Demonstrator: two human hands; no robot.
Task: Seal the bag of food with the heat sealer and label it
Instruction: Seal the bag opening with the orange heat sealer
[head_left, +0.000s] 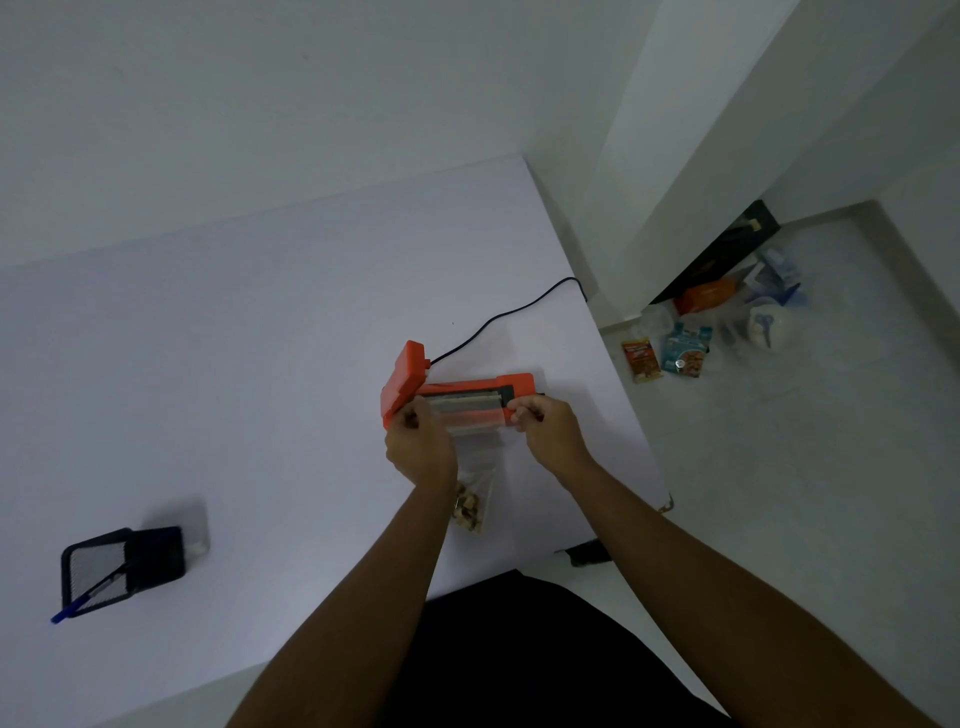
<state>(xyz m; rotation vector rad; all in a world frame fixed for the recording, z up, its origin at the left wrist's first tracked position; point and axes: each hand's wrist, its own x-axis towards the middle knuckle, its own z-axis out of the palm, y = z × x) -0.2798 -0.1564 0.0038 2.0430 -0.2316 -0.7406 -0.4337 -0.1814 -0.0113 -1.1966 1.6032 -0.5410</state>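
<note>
The sealer is orange and lies on the white counter, with its lid raised at its left end. A black cord runs from the back of the sealer to the counter's far edge.

The clear bag has its top edge laid across the sealer's strip. The rest of the bag trails from the sealer back toward the person. The food, small tan pieces, sits in the bag's bottom, at the end farthest from the sealer and partly behind the left forearm.

The left hand is at the sealer's left end, just under the lid. Its grip is clamped on the bag's top left corner, with the fingers curled. The right hand is at the sealer's right end. Its grip pinches the bag's top right corner between thumb and curled fingers. The bag's top is stretched flat between the two hands.

Well to the left of the sealer, near the counter's front, a black mesh holder holds a blue pen that tilts out over its rim.

To the right of the sealer, past the counter's edge, the floor carries food packets, an orange box and some pale plastic items too blurred to tell apart.
</note>
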